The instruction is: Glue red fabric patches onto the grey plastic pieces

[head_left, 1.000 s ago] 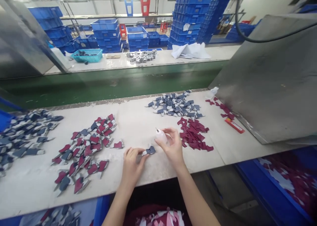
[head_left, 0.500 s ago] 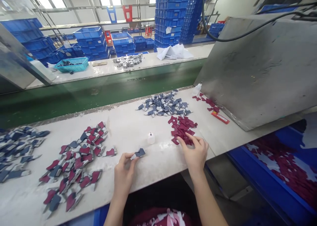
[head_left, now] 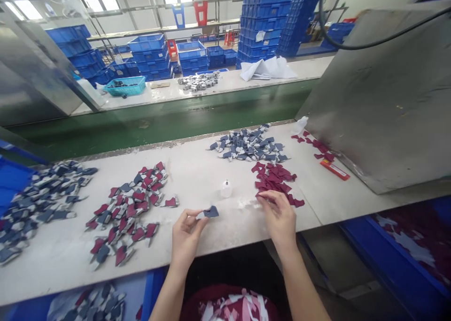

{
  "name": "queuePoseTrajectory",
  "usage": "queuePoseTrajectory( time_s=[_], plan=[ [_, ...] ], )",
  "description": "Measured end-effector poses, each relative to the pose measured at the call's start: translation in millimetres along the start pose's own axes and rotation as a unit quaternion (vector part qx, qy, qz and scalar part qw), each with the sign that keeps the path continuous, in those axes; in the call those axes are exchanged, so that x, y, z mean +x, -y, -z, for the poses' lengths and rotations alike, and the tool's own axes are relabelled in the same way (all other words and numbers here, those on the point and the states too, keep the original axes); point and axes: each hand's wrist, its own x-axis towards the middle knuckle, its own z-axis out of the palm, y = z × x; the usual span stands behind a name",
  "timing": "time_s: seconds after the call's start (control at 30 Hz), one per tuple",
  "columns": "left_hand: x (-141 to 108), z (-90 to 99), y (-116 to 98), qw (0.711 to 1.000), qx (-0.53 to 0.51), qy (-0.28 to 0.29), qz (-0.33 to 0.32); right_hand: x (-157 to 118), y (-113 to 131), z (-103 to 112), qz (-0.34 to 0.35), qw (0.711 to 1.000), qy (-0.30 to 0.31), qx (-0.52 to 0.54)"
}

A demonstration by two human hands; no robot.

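Note:
My left hand (head_left: 188,231) pinches a small navy-and-white piece (head_left: 211,212) between thumb and fingertips, just above the table. My right hand (head_left: 281,216) is closed at the near left edge of a pile of flat maroon pieces (head_left: 276,174). Between its fingertips is a thin maroon piece (head_left: 258,197), mostly covered by the fingers. A small white bottle with a dark tip (head_left: 226,189) stands upright between and beyond my hands. Past the maroon pile lies a heap of navy-and-white pieces (head_left: 248,145).
Left of my hands lie a group of maroon, navy and white pieces (head_left: 131,210) and a larger navy-and-white heap (head_left: 38,203). A metal box (head_left: 391,110) bounds the right side, near a red-and-yellow packet (head_left: 334,169). A blue bin (head_left: 391,260) sits below the table's right edge.
My right hand has closed its fingers on a maroon piece and drawn slightly toward the pile's near edge. My left hand still holds its navy-and-white piece. The view has turned left.

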Motion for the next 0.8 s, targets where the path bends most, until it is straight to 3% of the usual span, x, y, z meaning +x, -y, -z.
queuePoseTrajectory(
  time_s=[0.1, 0.23, 0.5, 0.8],
  plan=[
    [-2.5, -5.9, -5.6, 0.999, -0.025, 0.016, 0.013, -18.1, 23.4, -7.8, -0.062, 0.989, 0.106, 0.085],
    [-5.2, -8.2, -12.1, 0.999, -0.039, 0.015, 0.012, -32.6, 48.2, -20.2, -0.076, 0.961, 0.201, 0.175],
    [-12.1, -10.3, -23.7, 0.998, -0.053, 0.02, 0.006, -43.8, 66.9, -26.6, -0.18, 0.946, 0.122, 0.24],
    [-16.5, -11.1, -25.4, 0.997, -0.063, 0.033, 0.008, -43.5, 67.2, -26.0, -0.12, 0.952, 0.121, 0.255]
  ],
)
